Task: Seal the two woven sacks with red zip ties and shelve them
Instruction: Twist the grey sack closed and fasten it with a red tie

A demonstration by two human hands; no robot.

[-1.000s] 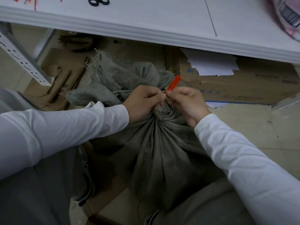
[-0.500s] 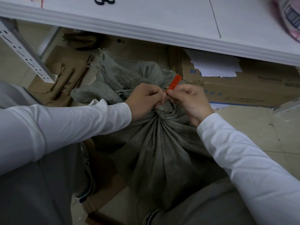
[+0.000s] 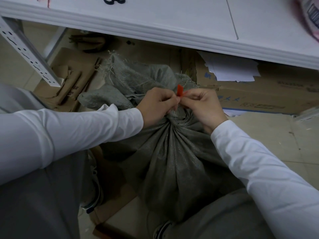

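Your left hand (image 3: 155, 104) and right hand (image 3: 203, 107) meet fingertip to fingertip, both pinching the red zip tie (image 3: 180, 90), its flat tab pointing to 12 o'clock, at the gathered neck of the grey woven sack (image 3: 172, 161) standing between your knees, the white shelf (image 3: 172, 23) at 12 o'clock beyond.

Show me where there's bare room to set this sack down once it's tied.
The shelf top is bare between the scissors and the pink packet. Floor tiles lie bare between the box and the right sleeve. Under the shelf it is crowded with cardboard and papers.
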